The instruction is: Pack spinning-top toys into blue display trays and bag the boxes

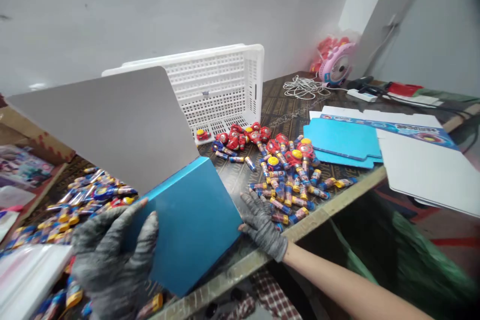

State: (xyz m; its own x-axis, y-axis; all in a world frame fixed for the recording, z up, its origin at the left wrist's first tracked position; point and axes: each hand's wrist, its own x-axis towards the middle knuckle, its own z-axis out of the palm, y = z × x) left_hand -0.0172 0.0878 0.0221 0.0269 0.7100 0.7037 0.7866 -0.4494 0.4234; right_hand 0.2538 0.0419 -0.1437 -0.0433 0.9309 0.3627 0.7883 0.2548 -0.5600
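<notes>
A blue cardboard box point(191, 225) with its large lid flap point(112, 120) raised, grey inside, stands tilted on the table between my hands. My left hand point(116, 255), in a grey fingerless glove, is at the box's left side with fingers spread; its fingertips overlap the blue face, and I cannot tell how firmly they touch. On the other side, my right hand point(262, 225), gloved alike, lies with fingers stretched out and the thumb at the box's right edge. Beside it is a pile of small blue-and-yellow tubes point(288, 185) mixed with red toy pieces point(234, 137).
Behind the box a white plastic basket point(217, 85) lies on its side. More tubes point(71, 210) are heaped at left, near a clear plastic bag stack point(33, 275). Flat blue card sheets point(343, 137), white printed card point(431, 165), a white cable point(305, 87) and a pink fan point(339, 65) are at right.
</notes>
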